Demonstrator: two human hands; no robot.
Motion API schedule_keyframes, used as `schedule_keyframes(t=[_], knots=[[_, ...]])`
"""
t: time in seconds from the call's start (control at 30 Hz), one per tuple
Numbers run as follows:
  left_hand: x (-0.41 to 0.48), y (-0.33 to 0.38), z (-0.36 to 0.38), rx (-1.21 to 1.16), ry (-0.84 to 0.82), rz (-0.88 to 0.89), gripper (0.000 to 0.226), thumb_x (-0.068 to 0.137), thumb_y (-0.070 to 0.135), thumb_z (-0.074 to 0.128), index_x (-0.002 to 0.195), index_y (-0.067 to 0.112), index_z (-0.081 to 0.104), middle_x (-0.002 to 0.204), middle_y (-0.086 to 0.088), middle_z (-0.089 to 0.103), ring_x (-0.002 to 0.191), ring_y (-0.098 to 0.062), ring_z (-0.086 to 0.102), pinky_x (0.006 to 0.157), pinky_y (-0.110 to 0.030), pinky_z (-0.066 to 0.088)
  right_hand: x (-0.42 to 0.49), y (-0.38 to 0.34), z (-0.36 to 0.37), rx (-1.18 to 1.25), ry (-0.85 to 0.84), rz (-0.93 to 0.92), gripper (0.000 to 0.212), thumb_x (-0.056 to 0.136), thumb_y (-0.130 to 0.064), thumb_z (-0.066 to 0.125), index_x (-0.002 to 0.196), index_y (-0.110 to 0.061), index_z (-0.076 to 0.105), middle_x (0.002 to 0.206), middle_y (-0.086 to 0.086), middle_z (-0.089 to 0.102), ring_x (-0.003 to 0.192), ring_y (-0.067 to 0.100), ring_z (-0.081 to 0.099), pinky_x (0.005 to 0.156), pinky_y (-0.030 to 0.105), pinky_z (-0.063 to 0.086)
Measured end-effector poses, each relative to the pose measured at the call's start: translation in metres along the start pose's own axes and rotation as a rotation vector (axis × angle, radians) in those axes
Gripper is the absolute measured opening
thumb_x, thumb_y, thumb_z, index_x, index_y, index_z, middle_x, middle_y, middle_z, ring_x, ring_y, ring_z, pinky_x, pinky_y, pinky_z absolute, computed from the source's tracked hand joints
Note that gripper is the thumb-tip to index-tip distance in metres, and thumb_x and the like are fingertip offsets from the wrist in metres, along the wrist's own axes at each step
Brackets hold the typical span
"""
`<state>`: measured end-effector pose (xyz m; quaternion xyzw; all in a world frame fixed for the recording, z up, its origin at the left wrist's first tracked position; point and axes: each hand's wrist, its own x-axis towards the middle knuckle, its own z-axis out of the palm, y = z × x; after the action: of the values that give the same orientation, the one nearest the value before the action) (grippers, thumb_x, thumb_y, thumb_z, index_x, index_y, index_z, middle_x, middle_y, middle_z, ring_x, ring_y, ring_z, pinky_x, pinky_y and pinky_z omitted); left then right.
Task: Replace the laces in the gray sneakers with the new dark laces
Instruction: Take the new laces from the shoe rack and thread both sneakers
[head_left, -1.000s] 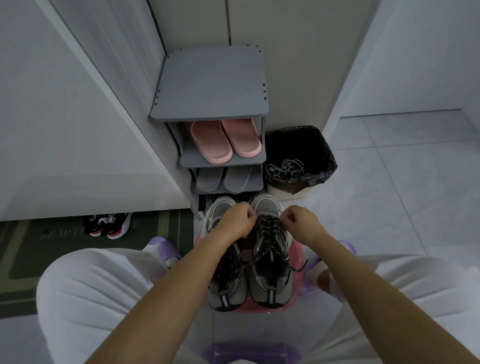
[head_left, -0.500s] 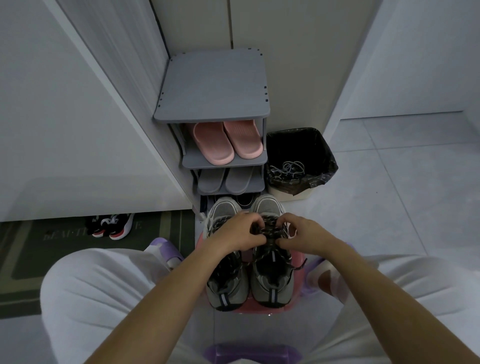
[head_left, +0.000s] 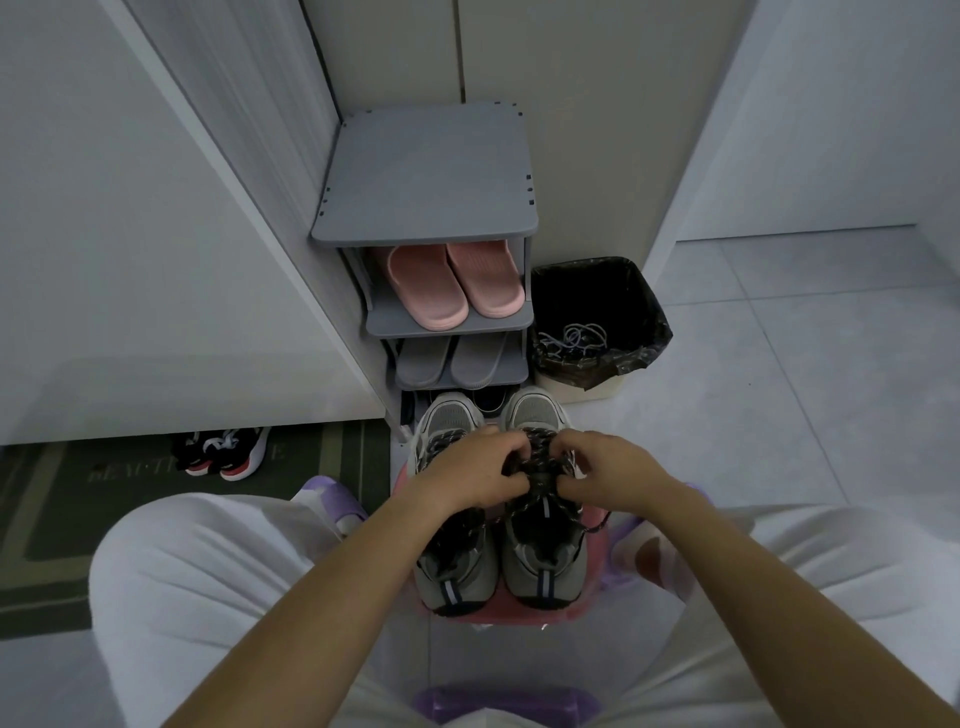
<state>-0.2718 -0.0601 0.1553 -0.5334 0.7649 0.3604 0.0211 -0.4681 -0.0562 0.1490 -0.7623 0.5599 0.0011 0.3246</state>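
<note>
Two gray sneakers stand side by side on a pink stool (head_left: 592, 608) between my knees, toes pointing away. The left sneaker (head_left: 452, 577) and the right sneaker (head_left: 545, 566) both carry dark speckled laces (head_left: 537, 452). My left hand (head_left: 475, 473) and my right hand (head_left: 605, 470) meet over the right sneaker's upper eyelets, fingers pinched on the dark lace there. The hands hide most of the lacing beneath them. A loose lace end (head_left: 589, 527) trails off the right sneaker's side.
A gray shoe rack (head_left: 426, 176) stands just beyond the sneakers, holding pink slippers (head_left: 454, 283) and gray slippers (head_left: 449, 361). A black-lined bin (head_left: 649, 317) with old laces (head_left: 574, 338) sits to its right. Black-and-red shoes (head_left: 223, 452) lie on a green mat at left.
My hands came together from apart, closing in over the right sneaker's laces and moving slightly toward me. The sneakers have stayed in place.
</note>
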Motion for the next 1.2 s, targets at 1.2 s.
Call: schedule_keyframes(t=[1.2], knots=[[-0.039,0.033,0.023,-0.056,0.123,-0.15,0.019,0.086,0.029,0.06,0.093,0.013,0.066,0.093,-0.005,0.069,0.085,-0.022,0.065,0.073,-0.032,0.052,-0.043,-0.03,0.012,0.343,0.047,0.281,0.009,0.082,-0.016,0.064,0.074,-0.015,0.059,0.065,-0.005,0.063,0.056,0.01,0.058,0.055,0.018,0.044]])
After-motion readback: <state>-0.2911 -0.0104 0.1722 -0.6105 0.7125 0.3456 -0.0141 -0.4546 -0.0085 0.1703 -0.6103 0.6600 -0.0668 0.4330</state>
